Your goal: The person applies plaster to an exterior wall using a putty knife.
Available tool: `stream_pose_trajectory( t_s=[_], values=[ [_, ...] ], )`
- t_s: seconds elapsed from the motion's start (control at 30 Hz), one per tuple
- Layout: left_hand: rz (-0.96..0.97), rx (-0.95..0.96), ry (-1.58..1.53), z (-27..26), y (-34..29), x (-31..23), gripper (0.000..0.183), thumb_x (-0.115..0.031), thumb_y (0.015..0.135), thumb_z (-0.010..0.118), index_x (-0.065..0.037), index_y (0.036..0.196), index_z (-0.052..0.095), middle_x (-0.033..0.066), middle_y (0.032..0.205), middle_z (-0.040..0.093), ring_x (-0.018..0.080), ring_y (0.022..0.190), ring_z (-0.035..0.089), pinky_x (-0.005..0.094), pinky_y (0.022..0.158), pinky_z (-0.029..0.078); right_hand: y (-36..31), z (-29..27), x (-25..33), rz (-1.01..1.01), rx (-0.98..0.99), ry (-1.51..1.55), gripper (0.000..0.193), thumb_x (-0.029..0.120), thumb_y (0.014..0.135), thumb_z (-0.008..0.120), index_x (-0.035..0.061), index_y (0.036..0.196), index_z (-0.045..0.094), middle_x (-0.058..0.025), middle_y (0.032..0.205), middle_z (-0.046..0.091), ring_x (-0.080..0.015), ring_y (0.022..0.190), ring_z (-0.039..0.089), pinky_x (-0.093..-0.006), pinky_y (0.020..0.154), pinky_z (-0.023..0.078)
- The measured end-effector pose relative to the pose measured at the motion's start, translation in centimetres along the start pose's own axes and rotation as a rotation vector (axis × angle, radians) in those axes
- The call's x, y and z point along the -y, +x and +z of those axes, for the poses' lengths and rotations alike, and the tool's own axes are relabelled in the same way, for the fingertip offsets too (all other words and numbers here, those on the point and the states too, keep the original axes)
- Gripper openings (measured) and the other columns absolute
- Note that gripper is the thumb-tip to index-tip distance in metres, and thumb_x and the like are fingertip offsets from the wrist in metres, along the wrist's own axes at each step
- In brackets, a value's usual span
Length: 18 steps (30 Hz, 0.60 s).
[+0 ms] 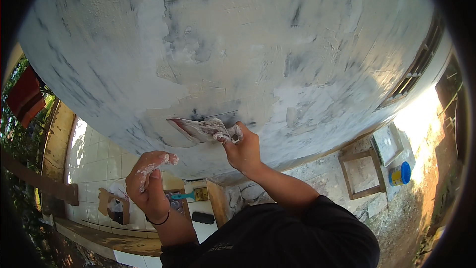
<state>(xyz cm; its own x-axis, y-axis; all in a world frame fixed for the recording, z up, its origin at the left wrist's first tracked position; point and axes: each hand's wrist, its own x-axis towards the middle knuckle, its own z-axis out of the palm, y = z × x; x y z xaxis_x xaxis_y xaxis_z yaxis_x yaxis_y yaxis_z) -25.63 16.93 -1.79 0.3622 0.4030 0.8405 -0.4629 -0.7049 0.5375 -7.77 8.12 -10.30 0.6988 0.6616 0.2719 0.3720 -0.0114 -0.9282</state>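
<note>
The left hand [151, 181] is hovering, released; the right hand [241, 150] is grasping a scraper [198, 128].
White paste [148, 167] is coating the left hand's curled fingers; the scraper is jutting leftward from the right hand, at a patchy wall [238, 59]. Below the left hand, a box [104, 201] is sitting on tiles [94, 161]; well right of the right hand, a blue tub [399, 174] is standing.

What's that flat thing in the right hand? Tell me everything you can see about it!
The flat scraper is a thin, wide sheet, smeared with white paste over a greyish and reddish-brown face. I can't tell if it's metal or plastic. The right hand grips its right end, and it reaches leftward in front of the patchy wall. Whether it touches the wall is unclear.
</note>
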Motion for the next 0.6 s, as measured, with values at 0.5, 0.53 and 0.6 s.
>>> stream_pose_trajectory(
  t_s=[0.5,0.53,0.6],
  values=[
    [-0.006,0.082,0.052,-1.3,-0.2,0.6,0.022,0.003,0.085,0.043,0.005,0.1,0.058,0.0214,0.09,0.063,0.0293,0.076,0.062,0.0381,0.07,0.049,-2.4,-17.3,-7.7,-0.13,-0.485,0.378,0.024,0.007,0.082,0.07,-0.0037,0.1,0.058,-0.0062,0.094,0.066,-0.0141,0.086,0.061,-0.0278,0.077,0.049],
    [-0.001,0.075,0.055,-1.4,-0.3,0.7,0.022,0.003,0.085,0.043,0.005,0.1,0.058,0.0214,0.09,0.063,0.0293,0.076,0.062,0.0381,0.07,0.049,-3.0,-17.6,-7.1,-0.144,-0.432,0.422,0.031,0.008,0.081,0.071,-0.0048,0.106,0.056,-0.0075,0.097,0.065,-0.0154,0.087,0.062,-0.0284,0.081,0.049],
    [-0.036,0.062,0.025,-1.5,-0.4,0.8,0.022,0.004,0.084,0.043,0.006,0.1,0.057,0.0215,0.09,0.063,0.0297,0.076,0.061,0.0383,0.07,0.049,-3.7,-17.0,-5.7,-0.161,-0.311,0.471,0.03,0.007,0.081,0.071,-0.0047,0.105,0.056,-0.0085,0.099,0.065,-0.0156,0.088,0.062,-0.0287,0.081,0.049]
  ],
)
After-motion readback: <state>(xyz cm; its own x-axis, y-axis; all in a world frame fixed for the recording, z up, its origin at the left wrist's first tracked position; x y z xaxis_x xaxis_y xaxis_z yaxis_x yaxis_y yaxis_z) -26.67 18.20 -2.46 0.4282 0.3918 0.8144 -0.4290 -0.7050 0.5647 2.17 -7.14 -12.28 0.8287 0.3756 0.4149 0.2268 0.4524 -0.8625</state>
